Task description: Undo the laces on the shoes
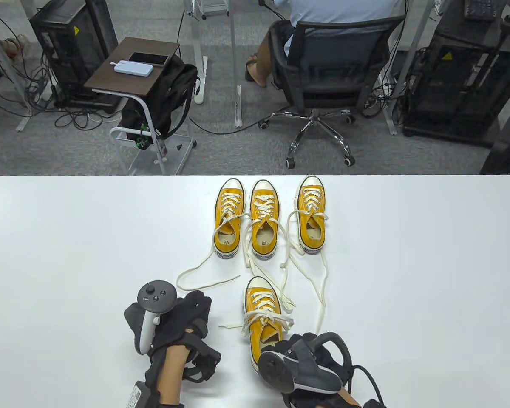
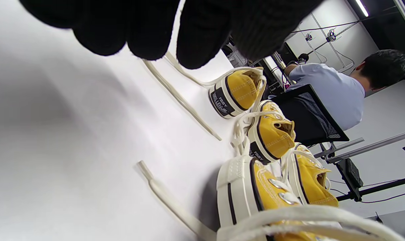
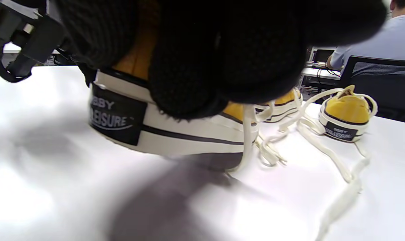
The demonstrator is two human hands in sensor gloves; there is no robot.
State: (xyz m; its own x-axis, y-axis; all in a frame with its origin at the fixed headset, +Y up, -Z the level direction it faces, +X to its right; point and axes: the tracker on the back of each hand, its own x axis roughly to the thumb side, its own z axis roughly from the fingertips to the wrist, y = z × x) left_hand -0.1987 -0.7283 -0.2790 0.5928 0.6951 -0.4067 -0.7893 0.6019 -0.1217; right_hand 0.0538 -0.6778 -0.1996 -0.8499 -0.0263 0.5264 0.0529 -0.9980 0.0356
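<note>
Four yellow canvas shoes stand on the white table (image 1: 68, 238). Three are in a row at the far side: left (image 1: 228, 216), middle (image 1: 264, 221) and right (image 1: 311, 216), their cream laces (image 1: 204, 267) trailing loose toward me. The near shoe (image 1: 261, 306) still has its laces crossed in a bow (image 1: 265, 318). My right hand (image 1: 280, 346) grips the near shoe's heel, fingers (image 3: 195, 67) over the heel collar (image 3: 175, 130). My left hand (image 1: 193, 312) hovers just left of that shoe, fingers (image 2: 195, 36) loosely curled and holding nothing. The near shoe's toe (image 2: 252, 194) shows in the left wrist view.
The table's far edge (image 1: 255, 176) lies just behind the row of shoes. Beyond it are a person in an office chair (image 1: 323, 63) and a small brown side table (image 1: 131, 63). Loose laces (image 1: 318, 297) lie right of the near shoe.
</note>
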